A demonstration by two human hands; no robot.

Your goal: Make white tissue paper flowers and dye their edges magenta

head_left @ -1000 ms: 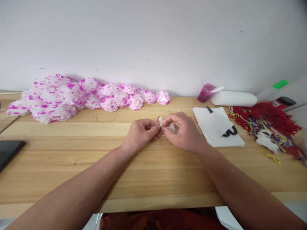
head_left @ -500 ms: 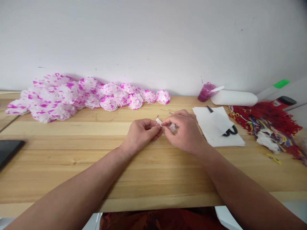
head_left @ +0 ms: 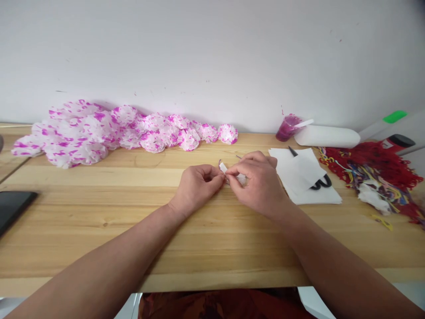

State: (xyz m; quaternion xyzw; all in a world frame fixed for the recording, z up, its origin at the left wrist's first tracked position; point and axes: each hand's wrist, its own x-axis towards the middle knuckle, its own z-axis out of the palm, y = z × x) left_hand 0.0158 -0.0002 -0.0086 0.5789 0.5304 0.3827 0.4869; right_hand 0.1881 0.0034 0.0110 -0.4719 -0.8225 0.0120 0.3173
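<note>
Dark red cloth (head_left: 199, 305) shows below the near edge of the wooden surface (head_left: 212, 248) I am watching remotely. Farther up, at its left edge, I see part of a flat black object (head_left: 15, 210), and toward the right edge a small yellow scrap (head_left: 381, 221). Near the middle of the surface I have the left hand (head_left: 199, 186) and the right hand (head_left: 254, 181) together, fingertips meeting, both pinching a small white strip (head_left: 223, 167) whose upper end juts out beyond them. More white shows beside the right fingertips; I cannot tell whether it is the same piece. Right of the hands, I see a stack of white sheets (head_left: 318, 197) with black scissors (head_left: 292, 151) on it, partly covered by a loose white piece (head_left: 307, 170). Toward the right edge, a crumpled white scrap (head_left: 373, 198) lies on a tangle of red and multicoloured yarn (head_left: 372, 161), a black-lidded red jar (head_left: 398, 141) just behind. Along the far edge, from the left corner past the middle, I make out ruffled white puffs (head_left: 79, 137) flecked with magenta; farther right sit a magenta-stained cup (head_left: 286, 130) and, just beside it, a white roll (head_left: 327, 136). A pale wall (head_left: 212, 53) rises behind.
</note>
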